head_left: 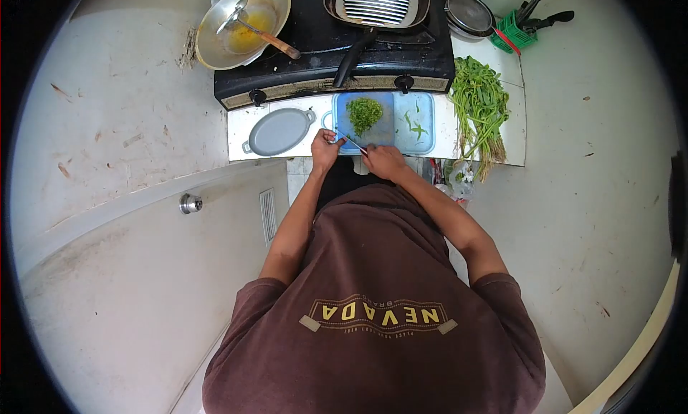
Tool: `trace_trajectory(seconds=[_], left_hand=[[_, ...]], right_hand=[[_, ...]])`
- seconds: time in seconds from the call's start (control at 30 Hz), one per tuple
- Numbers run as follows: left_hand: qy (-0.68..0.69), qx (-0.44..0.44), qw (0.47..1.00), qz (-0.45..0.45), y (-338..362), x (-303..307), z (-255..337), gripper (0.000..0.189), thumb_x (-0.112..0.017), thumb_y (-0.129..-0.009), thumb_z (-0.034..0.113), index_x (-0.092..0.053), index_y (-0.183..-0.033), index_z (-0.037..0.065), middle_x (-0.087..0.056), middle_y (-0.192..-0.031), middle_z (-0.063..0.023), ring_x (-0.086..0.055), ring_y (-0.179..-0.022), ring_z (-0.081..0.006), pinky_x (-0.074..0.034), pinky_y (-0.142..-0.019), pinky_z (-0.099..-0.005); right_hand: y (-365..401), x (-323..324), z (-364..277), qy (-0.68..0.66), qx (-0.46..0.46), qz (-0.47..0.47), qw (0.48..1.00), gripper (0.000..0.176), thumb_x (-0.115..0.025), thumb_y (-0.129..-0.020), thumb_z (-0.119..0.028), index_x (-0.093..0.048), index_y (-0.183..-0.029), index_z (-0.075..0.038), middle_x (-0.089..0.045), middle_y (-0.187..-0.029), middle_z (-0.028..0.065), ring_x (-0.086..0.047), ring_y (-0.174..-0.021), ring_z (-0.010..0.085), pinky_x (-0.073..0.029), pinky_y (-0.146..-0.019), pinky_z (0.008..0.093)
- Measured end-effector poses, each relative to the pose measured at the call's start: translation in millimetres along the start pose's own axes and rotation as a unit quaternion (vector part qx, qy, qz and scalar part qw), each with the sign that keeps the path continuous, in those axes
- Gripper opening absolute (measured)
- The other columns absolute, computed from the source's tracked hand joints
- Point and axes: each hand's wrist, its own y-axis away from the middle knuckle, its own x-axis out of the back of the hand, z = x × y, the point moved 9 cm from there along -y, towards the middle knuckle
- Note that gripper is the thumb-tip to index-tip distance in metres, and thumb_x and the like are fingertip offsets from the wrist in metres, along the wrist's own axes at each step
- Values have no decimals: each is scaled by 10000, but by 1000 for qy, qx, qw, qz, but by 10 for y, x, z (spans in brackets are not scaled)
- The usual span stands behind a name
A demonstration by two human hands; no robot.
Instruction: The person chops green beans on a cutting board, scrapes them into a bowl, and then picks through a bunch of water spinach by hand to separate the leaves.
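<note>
A pile of finely chopped greens [365, 115] lies on the blue cutting board [383, 131]. At the board's front edge my right hand [385, 162] is closed round the handle of a knife [354, 143], whose blade points up and left toward my other hand. My left hand [325, 149] is at the board's front left corner, fingers bent together near the blade; whether something small is between them is too small to tell. Some loose green leaves [415, 125] lie on the light blue right part of the board.
Left of the board lies a grey oval tray [279, 132]. A bunch of leafy greens with roots [480, 102] is at the right. Behind stand a black stove [308, 63], a wok [215, 38] with a ladle, a grill pan [351, 16], sieves [469, 14] and a green basket [510, 33].
</note>
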Motion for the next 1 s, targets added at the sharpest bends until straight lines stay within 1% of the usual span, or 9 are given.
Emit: trace_trajectory(seconds=[0.03,0.23,0.33,0.43,0.53,0.73,0.83,0.93,1.0], left_hand=[[6,-5,1000,0,-1,-4,-10,385,-903,-726,181,-606,-908,16,-585,-781,-32,-549,-698,-134,-495,-680,-276],[4,34,999,-5,52,24,-10,382,-901,-737,183,-602,-909,18,-568,-762,-18,-529,-679,-112,-478,-651,-266],[12,28,1000,-6,62,15,-12,369,-894,-748,177,-601,-908,21,-559,-748,-12,-518,-670,-107,-473,-643,-264],[23,33,999,-7,74,14,-22,358,-888,-758,172,-595,-900,24,-553,-735,-11,-508,-656,-103,-467,-635,-261],[21,31,999,-11,82,16,-18,352,-882,-767,169,-589,-898,25,-548,-724,-12,-504,-641,-101,-463,-627,-258],[19,4,1000,-2,59,9,-37,352,-880,-774,177,-585,-904,34,-546,-712,-9,-504,-627,-97,-460,-613,-261],[13,16,1000,-5,69,12,-29,347,-877,-781,184,-584,-895,37,-546,-711,-4,-503,-629,-93,-458,-611,-256],[10,3,1000,-3,102,17,1,329,-862,-795,185,-585,-891,36,-549,-709,-23,-505,-620,-107,-460,-607,-274],[-19,-11,1000,-2,144,27,37,316,-848,-807,181,-585,-896,29,-551,-702,-48,-511,-612,-146,-463,-608,-305]], right_hand=[[-17,9,-11,-4,4,7,1000,389,-518,-987,-342,-641,-975,27,-710,-805,233,-714,-776,401,-562,-725,509],[59,22,70,-12,-12,4,1000,397,-515,-986,-344,-648,-958,30,-711,-811,229,-712,-771,398,-564,-719,508],[64,29,82,-6,-17,-1,1000,397,-515,-988,-349,-652,-965,22,-712,-824,231,-711,-770,401,-562,-726,514],[57,34,26,-8,3,-7,1000,401,-517,-987,-361,-657,-969,15,-714,-832,232,-711,-773,406,-561,-731,517],[69,16,20,-14,9,8,1000,405,-522,-978,-359,-642,-950,26,-689,-752,248,-696,-728,422,-553,-691,522],[-44,-39,7,-13,23,12,1000,399,-519,-978,-356,-649,-945,20,-694,-766,247,-696,-718,423,-552,-672,524],[-59,-34,24,-14,19,17,1000,400,-518,-980,-356,-648,-952,21,-697,-774,246,-696,-716,422,-555,-669,521],[21,21,88,-29,16,31,999,401,-519,-981,-357,-644,-958,23,-696,-761,239,-695,-710,422,-558,-669,518],[35,41,133,-19,-3,26,999,362,-548,-963,-333,-651,-945,13,-708,-800,231,-705,-733,408,-564,-682,511]])
